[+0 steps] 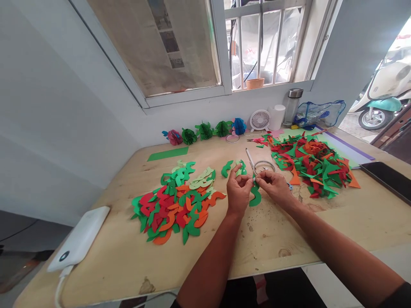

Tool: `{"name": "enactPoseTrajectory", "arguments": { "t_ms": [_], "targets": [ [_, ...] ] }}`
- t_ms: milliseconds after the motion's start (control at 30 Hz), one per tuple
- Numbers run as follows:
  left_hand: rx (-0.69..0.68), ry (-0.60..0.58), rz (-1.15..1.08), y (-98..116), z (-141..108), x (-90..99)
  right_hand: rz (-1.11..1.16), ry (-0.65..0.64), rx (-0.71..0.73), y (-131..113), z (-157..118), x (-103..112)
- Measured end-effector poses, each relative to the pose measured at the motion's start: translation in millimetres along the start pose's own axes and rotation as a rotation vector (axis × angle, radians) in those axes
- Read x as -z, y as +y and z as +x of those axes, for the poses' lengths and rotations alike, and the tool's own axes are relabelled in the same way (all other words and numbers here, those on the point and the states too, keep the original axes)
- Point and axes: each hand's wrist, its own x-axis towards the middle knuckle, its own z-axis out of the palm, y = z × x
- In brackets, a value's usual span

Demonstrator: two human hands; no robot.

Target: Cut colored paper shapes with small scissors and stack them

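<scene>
Pale walls [109, 102] and a barred window [259, 47] rise beyond the fingers, above our light wooden worktop [180, 267]. Our left hand [239, 190] and right hand [272, 186] meet, fingertips pinching the upper end of a curved dark-green paper piece [256, 198], which hangs just on our side of them.

We judge the work part done: 5 rounded, pleated paper figures [204, 131] in pink, green and blue stand beyond the fingers, seemingly complete. To the left of the fingers, a heap of curved red, orange and green paper shapes [180, 207] lies loose, so we take plenty to remain. To their right, a pile of jagged red, orange and green paper scraps [316, 160] looks like offcuts.

Our fingers cover the tip of the piece, and we cannot tell what the tiny whitish bit between them is. Past the left fingers, small green shapes [227, 168] are partly hidden by that hand. Under our right wrist only a sliver of something blue [290, 187] shows; the black slab-shaped phone [390, 177] is cut off, far right of the fingers.
</scene>
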Motion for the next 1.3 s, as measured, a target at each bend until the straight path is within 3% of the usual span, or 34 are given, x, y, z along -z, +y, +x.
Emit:
{"name": "enactPoseTrajectory", "arguments": {
  "t_ms": [667,900,1133,1300],
  "targets": [
    [-0.102,0.030,0.178,4.8,-2.9,0.7,-0.137,0.077,0.042,-5.3,-3.6,-2.7],
    [-0.071,0.052,0.122,6.7,-2.0,1.5,-0.190,0.139,0.008,-1.7,-3.5,-1.0],
    [-0.020,0.018,0.059,4.8,-1.3,2.0,-0.048,-0.004,0.009,-2.3,-1.0,1.9],
    [-0.022,0.002,0.061,4.9,-2.8,0.6,0.020,-0.020,0.004,-2.7,-1.6,0.5]
  ]
}}
